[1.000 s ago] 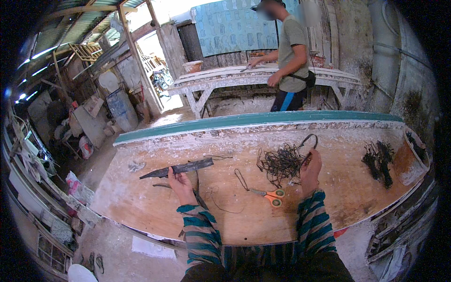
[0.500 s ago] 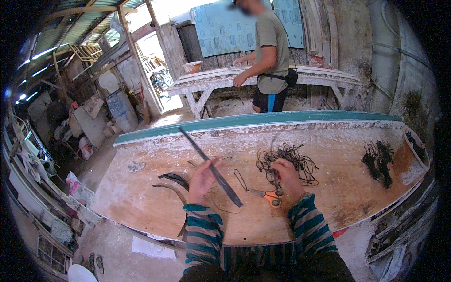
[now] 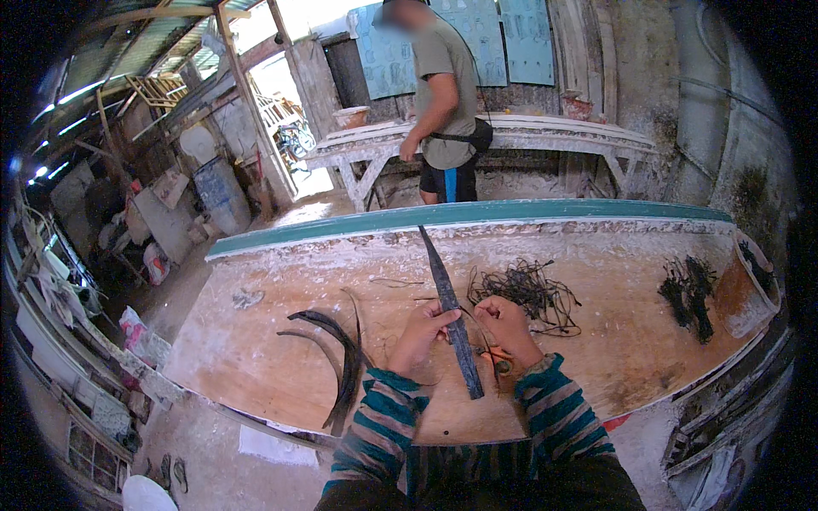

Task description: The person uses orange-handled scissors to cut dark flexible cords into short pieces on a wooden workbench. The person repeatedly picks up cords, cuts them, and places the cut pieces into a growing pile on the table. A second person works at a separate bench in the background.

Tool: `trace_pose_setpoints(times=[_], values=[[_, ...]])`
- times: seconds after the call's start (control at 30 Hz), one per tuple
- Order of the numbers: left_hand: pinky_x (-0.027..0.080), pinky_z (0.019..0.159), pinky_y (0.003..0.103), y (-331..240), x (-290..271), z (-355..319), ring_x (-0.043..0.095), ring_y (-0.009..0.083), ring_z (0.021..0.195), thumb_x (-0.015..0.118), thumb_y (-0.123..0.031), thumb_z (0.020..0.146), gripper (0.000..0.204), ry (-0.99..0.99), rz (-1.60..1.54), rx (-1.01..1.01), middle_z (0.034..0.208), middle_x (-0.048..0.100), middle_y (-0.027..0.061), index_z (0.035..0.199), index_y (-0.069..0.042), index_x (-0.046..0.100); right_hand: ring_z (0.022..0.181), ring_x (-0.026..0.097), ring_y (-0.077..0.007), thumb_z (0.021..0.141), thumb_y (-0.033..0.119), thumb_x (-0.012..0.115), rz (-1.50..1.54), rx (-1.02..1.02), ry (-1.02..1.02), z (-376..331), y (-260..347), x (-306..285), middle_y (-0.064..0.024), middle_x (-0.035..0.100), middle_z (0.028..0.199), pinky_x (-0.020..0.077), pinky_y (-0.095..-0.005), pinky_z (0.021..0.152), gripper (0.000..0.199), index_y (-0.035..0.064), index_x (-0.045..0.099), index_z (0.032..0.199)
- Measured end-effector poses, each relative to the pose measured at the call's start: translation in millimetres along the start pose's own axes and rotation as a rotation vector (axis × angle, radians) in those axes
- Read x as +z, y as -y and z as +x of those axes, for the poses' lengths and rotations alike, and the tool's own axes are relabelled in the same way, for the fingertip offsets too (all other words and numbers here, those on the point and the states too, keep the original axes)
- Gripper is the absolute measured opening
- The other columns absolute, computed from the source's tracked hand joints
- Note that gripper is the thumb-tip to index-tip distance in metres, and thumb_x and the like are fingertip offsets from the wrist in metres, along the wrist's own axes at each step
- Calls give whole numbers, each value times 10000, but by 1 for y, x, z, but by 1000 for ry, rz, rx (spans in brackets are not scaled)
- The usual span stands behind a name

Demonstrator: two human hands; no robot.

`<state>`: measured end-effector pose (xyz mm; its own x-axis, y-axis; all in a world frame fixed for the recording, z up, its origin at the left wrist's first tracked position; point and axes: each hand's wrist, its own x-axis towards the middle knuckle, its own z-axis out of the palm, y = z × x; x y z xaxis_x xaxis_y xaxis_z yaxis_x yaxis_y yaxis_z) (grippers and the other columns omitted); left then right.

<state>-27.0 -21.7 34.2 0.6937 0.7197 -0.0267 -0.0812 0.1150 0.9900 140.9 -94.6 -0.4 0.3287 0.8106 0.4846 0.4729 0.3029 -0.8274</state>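
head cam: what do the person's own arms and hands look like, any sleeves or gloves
Both forearms wear long knit sleeves with horizontal stripes in teal, dark navy and grey-tan, reaching to the wrists. The left hand and right hand are bare: no gloves, and no rings, watch or markings that can be made out. The sleeve cuffs look snug and end in a teal band.

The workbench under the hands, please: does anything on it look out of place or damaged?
Nothing looks damaged. The worktable is rough and stained, with curved dark strips and a tangle of dark wire lying loose. Both hands grip a long dark strip.
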Motion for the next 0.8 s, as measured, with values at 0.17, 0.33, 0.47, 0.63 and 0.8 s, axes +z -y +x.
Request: trace_pose_setpoints(times=[0.17, 0.33, 0.47, 0.63, 0.8], values=[[323, 447, 167, -4, 6, -4, 475, 24, 550, 655, -137, 789, 143, -13, 8, 23, 731, 599, -40, 898, -102, 570, 545, 459, -19, 870, 228, 579, 353, 369, 280, 0, 36, -12, 45, 532, 663, 329, -171, 449, 186, 47, 618, 874], [349, 476, 167, 1, 3, -1, 520, 31, 610, 678, -124, 770, 175, 82, 20, 68, 777, 624, -26, 905, -95, 571, 549, 447, -31, 841, 226, 584, 460, 480, 357, -2, 46, -15, 41, 561, 708, 339, -174, 480, 165, 69, 628, 862], [359, 494, 165, 7, -1, 1, 526, 30, 635, 685, -134, 768, 164, 143, 55, 103, 775, 621, -32, 892, -94, 586, 546, 459, -43, 834, 218, 587, 476, 463, 360, -1, 41, -14, 35, 560, 697, 353, -180, 482, 170, 52, 621, 847], [363, 511, 177, 4, 2, -2, 519, 37, 634, 670, -141, 784, 125, 115, 112, 73, 765, 611, -40, 874, -86, 603, 528, 474, -54, 800, 176, 603, 390, 433, 310, -1, 30, -13, 16, 563, 670, 374, -202, 466, 137, 41, 616, 822], [357, 520, 189, 10, 1, 2, 499, 35, 631, 659, -152, 798, 105, 64, 124, 93, 745, 593, -50, 844, -72, 610, 535, 505, -67, 764, 138, 618, 288, 309, 220, -4, 27, -9, -1, 553, 616, 393, -226, 468, 117, 23, 609, 777]])
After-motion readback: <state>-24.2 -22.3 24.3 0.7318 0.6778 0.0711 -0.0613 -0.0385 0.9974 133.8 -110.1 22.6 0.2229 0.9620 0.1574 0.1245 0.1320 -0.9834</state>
